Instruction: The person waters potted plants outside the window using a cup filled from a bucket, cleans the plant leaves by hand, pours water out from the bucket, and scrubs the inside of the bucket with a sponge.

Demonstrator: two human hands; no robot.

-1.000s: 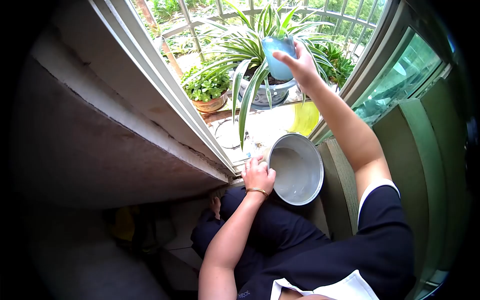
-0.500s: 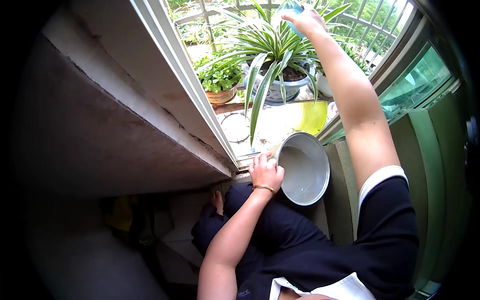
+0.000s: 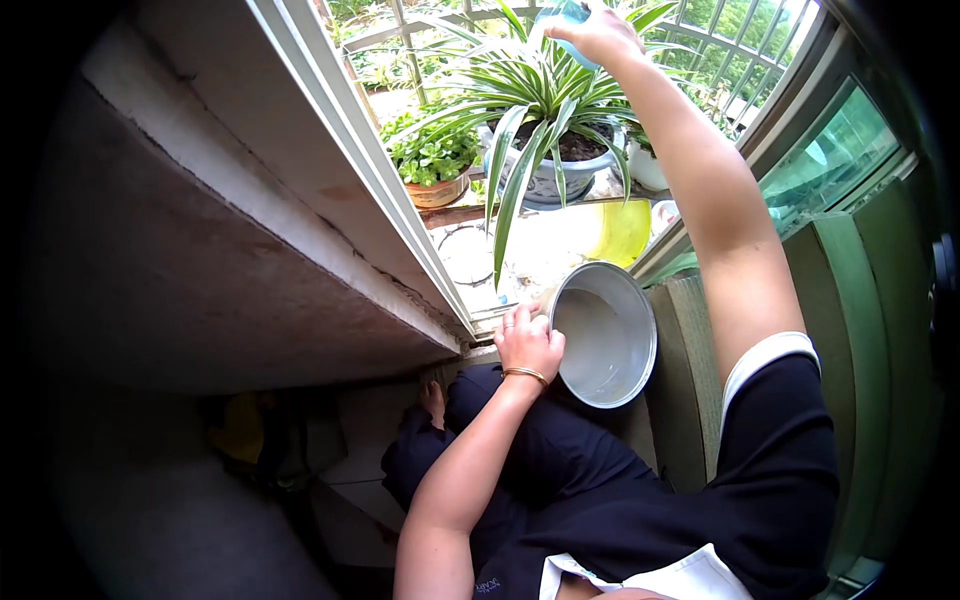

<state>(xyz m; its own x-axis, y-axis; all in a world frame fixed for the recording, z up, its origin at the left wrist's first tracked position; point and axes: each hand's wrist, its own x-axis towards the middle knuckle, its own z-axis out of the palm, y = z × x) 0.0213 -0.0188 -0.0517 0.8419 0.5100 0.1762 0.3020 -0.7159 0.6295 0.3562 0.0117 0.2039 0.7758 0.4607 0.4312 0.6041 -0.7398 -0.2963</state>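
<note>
My right hand is stretched far out through the window opening, its fingers wrapped round a light blue translucent cup. The cup is tipped above the leaves of a spider plant that grows in a white and blue pot. Close to my body, my left hand grips the near left side of a round metal pot. Cloudy liquid seems to lie in the bottom of the metal pot. My left thumb rests at its rim; the other fingers lie along its outside.
A leafy green plant in a terracotta pot stands left of the spider plant. A yellow container lies on the ledge. The white window frame bounds the left; a metal railing runs behind the plants.
My right hand and the cup have shifted slightly left across the spider plant. My left hand stays on the metal pot. The whole view has moved a little.
</note>
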